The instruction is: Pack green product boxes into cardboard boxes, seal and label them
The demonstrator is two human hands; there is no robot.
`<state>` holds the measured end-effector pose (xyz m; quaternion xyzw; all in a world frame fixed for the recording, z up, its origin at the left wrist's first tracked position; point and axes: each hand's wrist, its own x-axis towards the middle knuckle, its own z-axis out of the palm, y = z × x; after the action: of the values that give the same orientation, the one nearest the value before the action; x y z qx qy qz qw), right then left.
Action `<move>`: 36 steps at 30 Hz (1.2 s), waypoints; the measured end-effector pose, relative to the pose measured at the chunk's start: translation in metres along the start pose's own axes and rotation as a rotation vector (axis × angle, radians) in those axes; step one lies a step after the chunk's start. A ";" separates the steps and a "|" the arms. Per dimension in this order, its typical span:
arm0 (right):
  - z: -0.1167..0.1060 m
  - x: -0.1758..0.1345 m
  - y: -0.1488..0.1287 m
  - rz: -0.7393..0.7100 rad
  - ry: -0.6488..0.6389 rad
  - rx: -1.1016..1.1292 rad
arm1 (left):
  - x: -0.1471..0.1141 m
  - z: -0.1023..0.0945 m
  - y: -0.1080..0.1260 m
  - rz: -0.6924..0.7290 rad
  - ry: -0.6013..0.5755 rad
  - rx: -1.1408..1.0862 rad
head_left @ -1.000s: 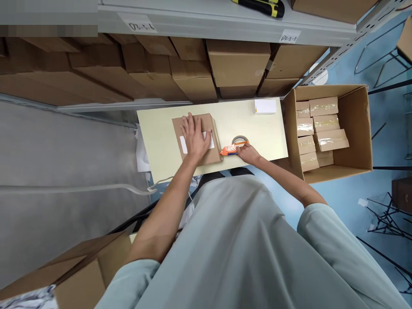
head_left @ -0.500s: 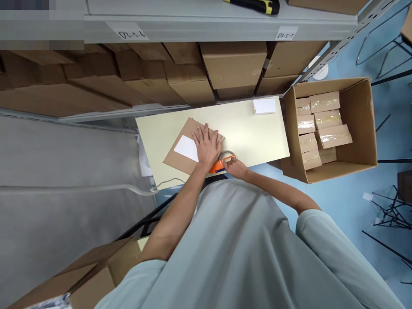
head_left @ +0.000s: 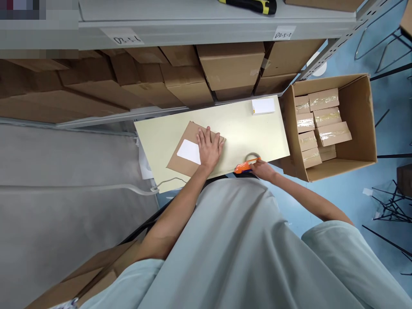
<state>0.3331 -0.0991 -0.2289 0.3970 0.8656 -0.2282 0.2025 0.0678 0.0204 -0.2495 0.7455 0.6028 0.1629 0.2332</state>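
Note:
My left hand point(head_left: 210, 151) lies flat with fingers spread on a brown cardboard mailer point(head_left: 179, 161). A white label point(head_left: 189, 152) shows on the mailer, just left of that hand. Over the table's near edge, my right hand point(head_left: 263, 169) is closed around an orange tape dispenser point(head_left: 242, 168) with a roll of tape point(head_left: 252, 155) on it. The mailer rests on a pale yellow table point(head_left: 240, 128). Part of the mailer is covered by my left hand and forearm.
A small white box point(head_left: 263, 106) sits at the table's far right. To the right stands an open carton point(head_left: 357, 124) holding several taped brown boxes point(head_left: 331, 134). Shelved cartons point(head_left: 230, 64) line the far side. A white cable point(head_left: 128, 187) reaches the table from the left.
My right hand has moved right with the tape dispenser, away from the mailer. My left hand stays pressed on the mailer. The view has shifted slightly.

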 end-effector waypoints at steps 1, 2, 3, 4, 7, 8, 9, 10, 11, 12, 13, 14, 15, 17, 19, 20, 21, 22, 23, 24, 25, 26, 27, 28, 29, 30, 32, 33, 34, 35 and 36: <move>-0.002 -0.014 0.017 0.035 -0.024 -0.023 | 0.000 0.001 -0.001 0.009 0.000 -0.002; -0.005 -0.030 0.035 0.057 -0.049 -0.043 | 0.000 0.001 -0.002 0.020 -0.002 -0.005; -0.009 -0.045 0.053 0.084 -0.064 -0.063 | -0.001 0.002 -0.003 0.032 -0.005 -0.008; -0.013 -0.058 0.069 0.119 -0.070 -0.087 | -0.002 0.003 -0.004 0.048 -0.008 -0.011; -0.030 -0.076 0.101 0.171 -0.065 -0.160 | -0.009 0.006 -0.003 0.118 -0.030 -0.012; -0.037 -0.072 0.105 0.168 -0.062 -0.173 | -0.013 0.007 -0.002 0.152 -0.046 -0.011; -0.044 -0.064 0.106 0.163 -0.060 -0.178 | -0.018 0.008 -0.001 0.194 -0.070 -0.010; -0.051 -0.051 0.105 0.165 -0.059 -0.176 | -0.023 0.008 0.000 0.243 -0.099 -0.010; -0.058 -0.036 0.102 0.172 -0.056 -0.174 | -0.029 0.008 0.002 0.293 -0.130 -0.010; -0.065 -0.019 0.098 0.180 -0.041 -0.169 | -0.034 0.007 0.003 0.338 -0.157 -0.010; -0.071 -0.003 0.094 0.181 -0.029 -0.166 | -0.038 0.007 0.004 0.372 -0.175 -0.010; -0.077 0.011 0.089 0.179 -0.023 -0.163 | -0.042 0.007 0.004 0.393 -0.183 -0.011; -0.081 0.023 0.084 0.171 -0.025 -0.160 | -0.045 0.006 0.004 0.401 -0.182 -0.011; -0.085 0.038 0.077 0.148 -0.032 -0.154 | -0.048 0.007 0.006 0.395 -0.160 -0.012; -0.086 0.042 0.070 0.133 -0.039 -0.149 | -0.049 0.010 0.010 0.371 -0.125 -0.016; -0.085 0.041 0.067 0.135 -0.041 -0.148 | -0.049 0.013 0.013 0.350 -0.101 -0.021; -0.083 0.039 0.065 0.141 -0.042 -0.149 | -0.050 0.015 0.017 0.321 -0.074 -0.029; -0.081 0.037 0.062 0.150 -0.042 -0.150 | -0.050 0.018 0.022 0.287 -0.047 -0.042; -0.080 0.035 0.060 0.161 -0.041 -0.152 | -0.051 0.020 0.027 0.251 -0.023 -0.057; -0.078 0.033 0.057 0.169 -0.038 -0.152 | -0.050 0.021 0.032 0.216 -0.005 -0.073; -0.076 0.032 0.055 0.177 -0.035 -0.149 | -0.049 0.022 0.036 0.182 0.007 -0.087; -0.074 0.032 0.052 0.185 -0.032 -0.144 | -0.047 0.022 0.039 0.148 0.018 -0.099; -0.073 0.032 0.049 0.191 -0.030 -0.135 | -0.043 0.021 0.041 0.110 0.032 -0.106; -0.071 0.032 0.046 0.200 -0.028 -0.126 | -0.037 0.020 0.041 0.064 0.054 -0.108; -0.070 0.033 0.042 0.209 -0.025 -0.114 | -0.030 0.018 0.039 0.008 0.088 -0.104; -0.069 0.034 0.038 0.216 -0.022 -0.100 | -0.022 0.017 0.036 -0.058 0.132 -0.097; -0.067 0.037 0.029 0.230 -0.017 -0.072 | -0.005 0.015 0.028 -0.188 0.217 -0.080; -0.065 0.038 0.024 0.237 -0.016 -0.058 | 0.003 0.015 0.023 -0.233 0.241 -0.074; -0.064 0.039 0.021 0.241 -0.014 -0.047 | 0.009 0.016 0.019 -0.257 0.248 -0.068; -0.062 0.040 0.017 0.241 -0.012 -0.039 | 0.012 0.016 0.016 -0.265 0.244 -0.060; -0.060 0.040 0.015 0.237 -0.007 -0.036 | 0.014 0.017 0.015 -0.258 0.230 -0.050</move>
<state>0.3102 -0.0334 -0.2048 0.4921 0.8159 -0.1883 0.2382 0.0924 0.0289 -0.2564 0.6322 0.7120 0.2309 0.2002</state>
